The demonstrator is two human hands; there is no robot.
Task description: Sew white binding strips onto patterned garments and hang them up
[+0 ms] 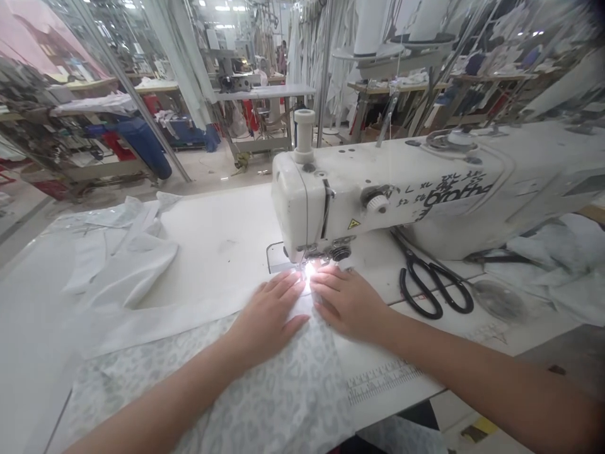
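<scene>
A white sewing machine (378, 189) stands on the table, its needle area brightly lit. Pale leopard-print cloth (283, 384) runs from under the needle area down over the table's front edge. My left hand (269, 315) lies on this cloth just left of the needle, its fingers stretched out and its thumb apart. To the right of the needle, my right hand (347, 299) rests flat at the cloth's edge with fingers extended. Glare hides the needle and the fabric right beneath it.
Black-handled scissors (432, 284) lie right of my right hand. White and patterned cloth (127, 271) is spread at the left, and more fabric (548, 258) is heaped at the right. A ruler marking (385, 381) shows along the front. Other workstations stand behind.
</scene>
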